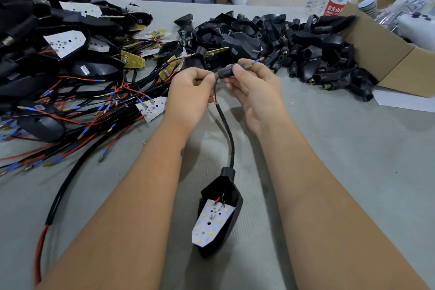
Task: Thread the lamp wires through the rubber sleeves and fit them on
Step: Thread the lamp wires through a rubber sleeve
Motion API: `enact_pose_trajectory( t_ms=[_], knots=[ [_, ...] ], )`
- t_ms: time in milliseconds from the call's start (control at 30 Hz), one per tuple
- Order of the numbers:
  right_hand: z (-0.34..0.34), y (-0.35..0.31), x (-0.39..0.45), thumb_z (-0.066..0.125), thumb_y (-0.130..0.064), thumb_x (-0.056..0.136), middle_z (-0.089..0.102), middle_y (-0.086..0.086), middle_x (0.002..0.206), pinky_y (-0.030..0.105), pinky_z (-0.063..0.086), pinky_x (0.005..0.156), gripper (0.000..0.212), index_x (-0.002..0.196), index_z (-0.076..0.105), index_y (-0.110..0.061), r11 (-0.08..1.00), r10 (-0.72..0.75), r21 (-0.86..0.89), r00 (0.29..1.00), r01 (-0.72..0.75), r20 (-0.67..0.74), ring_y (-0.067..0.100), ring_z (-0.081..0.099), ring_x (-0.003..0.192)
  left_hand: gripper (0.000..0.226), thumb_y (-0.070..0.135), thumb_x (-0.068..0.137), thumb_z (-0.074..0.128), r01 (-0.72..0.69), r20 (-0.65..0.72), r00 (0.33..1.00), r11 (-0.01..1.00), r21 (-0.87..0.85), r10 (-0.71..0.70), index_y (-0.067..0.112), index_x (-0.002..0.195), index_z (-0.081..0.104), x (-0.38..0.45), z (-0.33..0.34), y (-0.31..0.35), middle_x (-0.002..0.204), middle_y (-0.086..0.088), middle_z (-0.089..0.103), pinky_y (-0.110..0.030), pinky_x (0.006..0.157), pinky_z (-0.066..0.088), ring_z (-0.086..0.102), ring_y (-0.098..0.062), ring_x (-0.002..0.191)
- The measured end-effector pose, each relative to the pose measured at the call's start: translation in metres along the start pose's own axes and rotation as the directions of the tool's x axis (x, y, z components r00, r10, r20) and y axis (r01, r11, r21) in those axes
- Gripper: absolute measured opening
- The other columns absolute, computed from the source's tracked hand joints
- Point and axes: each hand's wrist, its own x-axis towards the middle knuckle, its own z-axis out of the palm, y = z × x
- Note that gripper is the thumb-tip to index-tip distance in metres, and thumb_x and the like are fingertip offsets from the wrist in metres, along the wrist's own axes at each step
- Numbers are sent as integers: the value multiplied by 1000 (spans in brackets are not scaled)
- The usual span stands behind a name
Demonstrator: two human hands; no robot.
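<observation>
Black rubber sleeve [225,72] pinched between thumb and fingers of the right hand [255,92], blue-tipped wire end [257,61] poking out past those fingers. Left hand [190,93] fingers curled, pinching the red and black wires [214,92] just beside the sleeve's near end. Black cable [227,129] drops below both hands to the lamp [219,216] on the grey table [341,148]. Sleeve pile [282,40] beyond the fingertips, wired lamps [66,66] left of them.
</observation>
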Motion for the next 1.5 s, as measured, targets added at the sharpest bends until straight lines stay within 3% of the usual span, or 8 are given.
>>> enact_pose_trajectory(
  t_ms=[200,367,633,800,967,1133,1333,1500],
  knots=[
    [1,0,-3,60,3,91,66,10,87,31,55,79,16,100,56,-10,1000,11,-19,999,-11,43,18,65,72,21,5,98,47,47,-37,998,990,-130,-52,16,89,62,-2,-1,4,71,1,66,-23,62,51,61,-6,62],
    [1,0,-2,59,5,91,66,12,91,31,55,81,17,100,55,-10,1000,20,17,999,-20,25,20,65,74,25,1,89,49,49,-149,987,999,-24,-52,21,87,64,2,-3,2,72,1,58,-26,61,49,53,-13,62],
    [2,0,-1,65,2,88,66,4,80,22,54,66,24,103,52,-12,999,27,33,1000,-27,-15,13,64,67,20,-1,87,62,42,-98,993,984,-171,-60,16,97,64,1,-2,4,76,-1,68,-34,75,57,66,-18,74],
    [1,-2,0,62,4,89,65,9,86,22,53,67,28,112,49,-7,992,32,120,998,-26,-55,15,63,68,23,-1,83,58,68,-92,992,988,-141,-81,19,95,63,1,-4,4,69,0,64,-26,63,51,57,-11,61],
    [2,-1,-1,63,1,89,65,10,90,22,53,68,22,106,52,-8,1000,29,12,999,-29,-16,14,61,69,23,-2,85,63,-27,-55,998,992,-123,20,20,94,63,-3,-1,4,68,6,66,-32,69,49,58,-17,68],
    [1,-1,-3,64,1,88,65,4,81,24,50,69,17,94,56,-13,997,22,-80,1000,-20,20,10,59,63,17,0,90,58,8,-64,998,988,-152,-18,14,95,64,-2,1,3,74,0,65,-34,72,55,63,-13,68],
    [3,0,-4,62,-9,93,65,7,77,23,50,65,6,87,60,-10,992,12,-129,999,-7,42,12,59,62,10,11,93,62,34,57,998,990,-139,-27,19,98,65,-3,4,2,91,1,67,-18,64,52,64,-7,78],
    [0,0,-1,49,-21,102,64,4,72,23,49,61,26,86,66,-10,993,-14,-121,1000,10,-26,13,57,62,10,11,92,65,-9,70,997,996,-90,16,20,89,69,-3,3,0,73,4,65,-18,59,49,57,-1,61]
  ],
)
